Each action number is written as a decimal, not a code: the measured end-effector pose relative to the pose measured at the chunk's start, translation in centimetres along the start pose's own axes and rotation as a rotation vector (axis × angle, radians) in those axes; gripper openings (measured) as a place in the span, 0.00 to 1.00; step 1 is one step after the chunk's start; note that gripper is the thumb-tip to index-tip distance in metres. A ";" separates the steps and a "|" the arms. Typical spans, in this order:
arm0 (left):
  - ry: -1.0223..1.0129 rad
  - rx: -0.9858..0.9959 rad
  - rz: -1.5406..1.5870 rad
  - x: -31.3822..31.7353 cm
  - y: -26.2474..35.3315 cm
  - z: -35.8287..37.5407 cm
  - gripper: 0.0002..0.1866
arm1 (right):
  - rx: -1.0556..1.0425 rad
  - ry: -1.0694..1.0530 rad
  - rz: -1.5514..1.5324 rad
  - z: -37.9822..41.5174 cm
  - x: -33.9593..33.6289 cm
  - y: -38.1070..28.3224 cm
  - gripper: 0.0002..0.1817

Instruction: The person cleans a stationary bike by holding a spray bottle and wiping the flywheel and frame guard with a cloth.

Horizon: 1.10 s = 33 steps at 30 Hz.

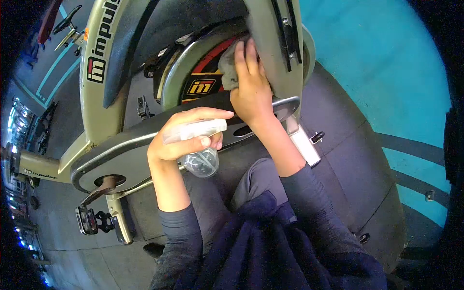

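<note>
My left hand (181, 135) is wrapped round a clear spray bottle (200, 163) with a white trigger head, held in front of the chain guard (140, 150) of an exercise bike. Higher up, my right hand (251, 87) presses a grey cloth (229, 65) against the bike's flywheel (200, 87), beside the beige front fork (278, 58). The fingers lie over the cloth and hide part of it. A red and yellow ring with a logo shows on the flywheel, left of the cloth.
The beige bike frame (99, 72) rises at the left. A pedal (92, 221) on its crank sticks out at lower left. A white stabiliser foot (305, 145) stands right of my right forearm. Dark mats and turquoise flooring (372, 63) lie around.
</note>
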State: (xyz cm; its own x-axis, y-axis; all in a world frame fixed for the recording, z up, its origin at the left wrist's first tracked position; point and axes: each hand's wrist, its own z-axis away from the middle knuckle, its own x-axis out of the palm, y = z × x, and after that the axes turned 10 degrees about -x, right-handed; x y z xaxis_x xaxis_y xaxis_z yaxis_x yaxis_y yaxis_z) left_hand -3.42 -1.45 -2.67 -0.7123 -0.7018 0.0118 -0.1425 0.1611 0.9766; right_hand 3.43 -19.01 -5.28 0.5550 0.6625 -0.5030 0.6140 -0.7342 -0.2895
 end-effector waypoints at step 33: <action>0.057 -0.001 -0.034 0.2 -0.1 0.0 0.29 | -0.422 -0.260 0.001 0.7 -1.5 -0.6 0.34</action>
State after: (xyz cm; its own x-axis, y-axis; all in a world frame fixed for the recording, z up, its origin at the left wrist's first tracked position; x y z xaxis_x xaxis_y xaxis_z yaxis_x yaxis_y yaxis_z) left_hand -3.58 -1.62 -2.76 -0.6668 -0.7452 -0.0091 -0.1648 0.1355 0.9770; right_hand 1.81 -19.64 -4.97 0.4298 0.5638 -0.7053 0.8172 -0.5751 0.0383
